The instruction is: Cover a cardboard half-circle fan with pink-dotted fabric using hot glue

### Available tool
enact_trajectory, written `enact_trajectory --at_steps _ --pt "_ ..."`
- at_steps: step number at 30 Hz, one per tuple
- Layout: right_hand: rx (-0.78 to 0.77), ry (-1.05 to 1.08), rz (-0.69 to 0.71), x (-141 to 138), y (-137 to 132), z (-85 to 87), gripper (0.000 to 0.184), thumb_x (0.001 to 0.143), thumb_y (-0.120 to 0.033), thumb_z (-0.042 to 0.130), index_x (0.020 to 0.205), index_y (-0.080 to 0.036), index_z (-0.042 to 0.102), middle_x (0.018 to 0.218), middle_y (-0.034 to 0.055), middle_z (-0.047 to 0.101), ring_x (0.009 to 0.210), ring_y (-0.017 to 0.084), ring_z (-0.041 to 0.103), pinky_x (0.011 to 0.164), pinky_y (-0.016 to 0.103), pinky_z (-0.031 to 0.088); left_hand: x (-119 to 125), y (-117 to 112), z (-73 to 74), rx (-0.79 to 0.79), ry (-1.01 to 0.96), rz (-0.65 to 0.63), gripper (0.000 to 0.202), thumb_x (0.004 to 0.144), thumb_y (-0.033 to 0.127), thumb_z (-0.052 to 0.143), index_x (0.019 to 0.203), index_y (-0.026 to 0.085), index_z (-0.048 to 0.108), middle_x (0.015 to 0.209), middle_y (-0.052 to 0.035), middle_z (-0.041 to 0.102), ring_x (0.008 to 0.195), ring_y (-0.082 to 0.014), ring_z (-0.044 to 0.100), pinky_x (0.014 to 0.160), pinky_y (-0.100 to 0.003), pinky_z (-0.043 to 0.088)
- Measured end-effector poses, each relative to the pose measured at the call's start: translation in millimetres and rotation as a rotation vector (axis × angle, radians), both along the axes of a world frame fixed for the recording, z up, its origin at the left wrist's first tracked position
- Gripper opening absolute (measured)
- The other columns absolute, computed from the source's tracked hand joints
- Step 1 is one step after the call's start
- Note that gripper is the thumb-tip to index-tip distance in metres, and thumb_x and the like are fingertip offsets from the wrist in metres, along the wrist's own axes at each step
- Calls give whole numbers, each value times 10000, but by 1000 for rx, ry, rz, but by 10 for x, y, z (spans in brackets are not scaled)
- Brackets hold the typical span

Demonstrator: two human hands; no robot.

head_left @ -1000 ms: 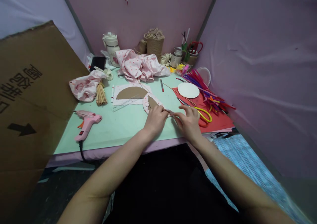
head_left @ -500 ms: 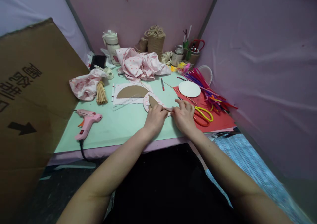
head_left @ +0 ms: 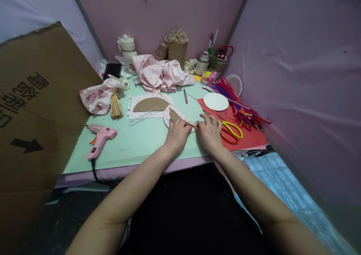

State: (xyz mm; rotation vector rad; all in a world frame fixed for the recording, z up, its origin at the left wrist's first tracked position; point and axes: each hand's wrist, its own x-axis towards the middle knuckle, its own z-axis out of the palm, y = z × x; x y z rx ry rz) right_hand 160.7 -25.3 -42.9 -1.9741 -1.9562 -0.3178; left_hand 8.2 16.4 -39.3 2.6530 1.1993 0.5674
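My left hand (head_left: 177, 133) and my right hand (head_left: 209, 132) meet over a cardboard piece wrapped in pink dotted fabric (head_left: 170, 115) near the front of the pale green table (head_left: 135, 142). Both hands have their fingers curled and pinch the fabric's lower edge. A second cardboard half-circle (head_left: 150, 104) lies on white fabric just behind. Yellow-handled scissors (head_left: 232, 129) rest on red paper (head_left: 248, 136) right of my right hand.
A pink glue gun (head_left: 99, 138) lies at the front left. Wooden sticks (head_left: 115, 106), bunched pink cloth (head_left: 160, 74), a white disc (head_left: 216, 101), pipe cleaners (head_left: 237, 101), twine rolls (head_left: 177, 48) and jars crowd the back. A big cardboard sheet (head_left: 31, 108) leans at the left.
My right hand slid left toward the left hand and closed onto the fabric edge; since half a second ago the hands hardly move.
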Motion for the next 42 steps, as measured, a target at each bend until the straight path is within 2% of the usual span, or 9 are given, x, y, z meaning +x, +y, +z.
enact_trajectory --at_steps 8,13,18,22,27,32,36,39,42 --pt "130 83 11 44 -76 64 234 960 -265 496 898 -195 711 1308 119 636 1196 318 447 965 489 294 22 -4 -13 5 -15 -10 261 994 364 511 1153 273 696 1040 -75 622 1046 -254 510 862 -393 370" --pt "267 138 16 99 -241 184 150 939 -233 533 948 -218 682 1210 98 679 1144 286 495 945 460 322 -174 -187 214 99 -68 19 208 967 256 554 1126 262 689 1087 -74 629 1063 -247 528 862 -381 388" --pt "306 189 96 169 -442 221 107 920 -258 565 937 -227 665 1154 92 686 1098 285 521 929 455 349 -1117 -547 460 187 -123 511 198 939 327 569 1069 194 638 1115 -112 606 1094 -297 540 937 -442 408" --pt "293 218 199 89 -517 230 98 930 -271 563 943 -230 651 1142 82 686 1091 278 529 936 451 364 -1881 -666 398 75 86 1005 445 916 438 565 1225 120 549 1203 -212 545 1168 -405 484 919 -520 416" --pt "196 279 307 -163 -578 296 116 945 -274 539 981 -244 644 1169 76 683 1099 269 530 948 452 363 -2231 -556 193 -41 241 1053 414 952 434 451 1156 93 567 1095 -211 580 1084 -383 513 881 -475 422" --pt "8 503 422 -442 -784 382 126 945 -261 528 939 -247 653 1142 83 696 1115 262 556 999 470 374 -1996 -742 241 132 95 954 338 981 407 363 1037 140 562 971 -158 591 966 -342 519 805 -439 407" --pt "-240 992 518 -704 -979 355 247 935 -350 570 1155 -249 620 1160 88 684 1092 225 612 972 406 472 -1346 -1063 344 233 -132 583 218 992 373 394 950 197 515 839 -73 545 805 -260 499 746 -386 395" --pt "-291 1448 368 -835 -1056 259 439 918 -482 570 1292 -252 556 1215 81 676 1115 216 630 957 370 512 -699 -1203 288 229 -227 357 147 990 296 426 948 192 520 836 -74 552 789 -244 492 731 -372 401" --pt "-182 1768 97 -818 -1079 171 457 874 -568 583 1191 -240 619 1165 76 702 1096 234 647 961 379 521 -174 -1278 168 168 -253 261 121 976 217 440 976 180 555 893 -99 596 815 -246 511 739 -380 411"
